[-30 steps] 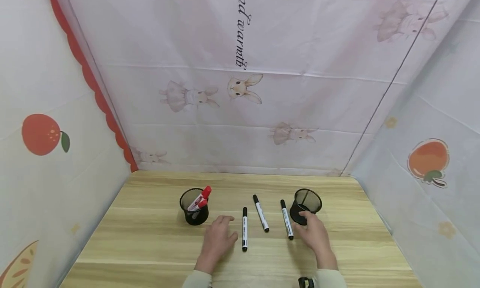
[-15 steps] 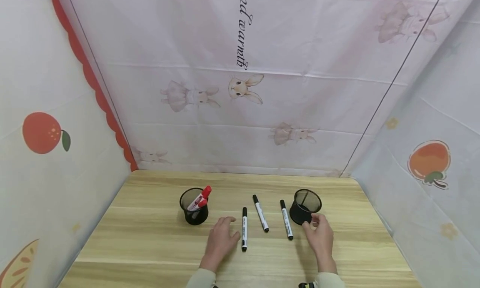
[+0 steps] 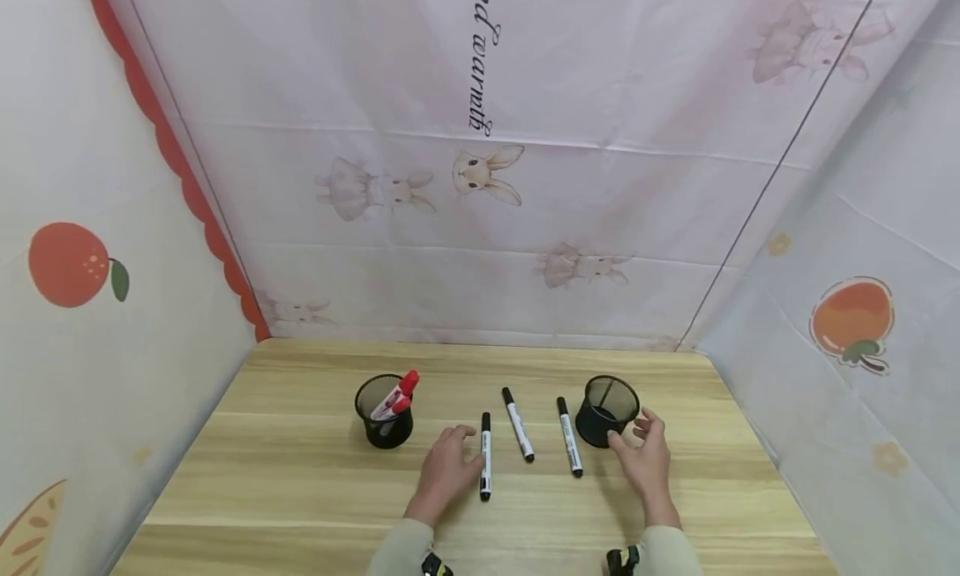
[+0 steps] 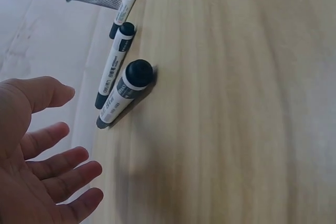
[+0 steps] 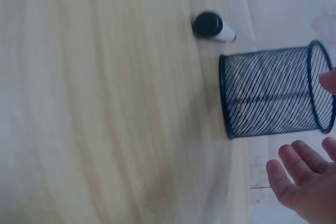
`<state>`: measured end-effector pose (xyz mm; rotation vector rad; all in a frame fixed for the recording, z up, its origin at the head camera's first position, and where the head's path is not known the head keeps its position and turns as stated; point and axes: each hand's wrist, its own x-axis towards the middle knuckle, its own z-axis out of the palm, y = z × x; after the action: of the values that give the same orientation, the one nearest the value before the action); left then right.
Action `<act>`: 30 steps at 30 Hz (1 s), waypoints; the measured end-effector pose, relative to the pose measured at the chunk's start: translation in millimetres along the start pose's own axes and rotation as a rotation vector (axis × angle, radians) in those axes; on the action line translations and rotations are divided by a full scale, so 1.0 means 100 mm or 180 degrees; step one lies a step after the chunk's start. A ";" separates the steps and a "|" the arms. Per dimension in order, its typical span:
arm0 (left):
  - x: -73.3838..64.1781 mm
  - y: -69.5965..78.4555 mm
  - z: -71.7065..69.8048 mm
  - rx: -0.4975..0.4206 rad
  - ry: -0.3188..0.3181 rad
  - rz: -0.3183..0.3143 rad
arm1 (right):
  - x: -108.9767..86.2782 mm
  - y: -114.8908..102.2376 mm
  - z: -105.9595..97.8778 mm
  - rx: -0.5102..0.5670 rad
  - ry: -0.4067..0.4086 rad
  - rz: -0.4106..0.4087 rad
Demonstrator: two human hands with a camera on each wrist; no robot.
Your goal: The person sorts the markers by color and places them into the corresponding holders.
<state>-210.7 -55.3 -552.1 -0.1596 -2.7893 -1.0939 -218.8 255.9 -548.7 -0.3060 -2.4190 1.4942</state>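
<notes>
My left hand (image 3: 447, 469) is loosely spread just left of the nearest black-capped whiteboard marker (image 3: 486, 463); its thumb tip overlaps that marker in the head view. In the left wrist view the fingers (image 4: 58, 163) hold nothing. Two more black-capped markers, a middle one (image 3: 519, 426) and a right one (image 3: 570, 438), lie on the table. My right hand (image 3: 645, 462) is at the right front side of a black mesh pen cup (image 3: 597, 426), thumb and fingers parted around it. In the right wrist view the thumb overlaps the cup's rim (image 5: 311, 85), with the fingers below the mesh.
Another black mesh pen cup (image 3: 387, 436) stands at left with red-capped markers (image 3: 397, 398) leaning inside it. The wooden table (image 3: 285, 459) meets a printed cloth backdrop (image 3: 420, 293) behind and cloth walls at both sides.
My right hand has moved rightward from over the front of the right cup to its right side. The left hand has shifted slightly right, closer to the nearest marker. The markers and cups have stayed put.
</notes>
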 end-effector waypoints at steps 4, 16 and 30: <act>0.03 0.02 0.00 -0.0206 -0.0028 -0.0170 | 0.08 0.07 -0.06 0.0147 -0.0159 -0.0012; 0.14 0.03 0.06 -0.0566 -0.0139 -0.0525 | 0.34 0.04 -0.21 0.0106 -0.0754 -0.0412; 0.17 0.08 0.14 -0.0523 -0.0226 -0.0589 | 0.55 -0.11 -0.29 -0.0064 -0.1322 -0.0497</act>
<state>-227.5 -39.3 -554.1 0.0450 -2.8201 -1.3869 -260.8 292.5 -519.6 0.2087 -2.6932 1.5899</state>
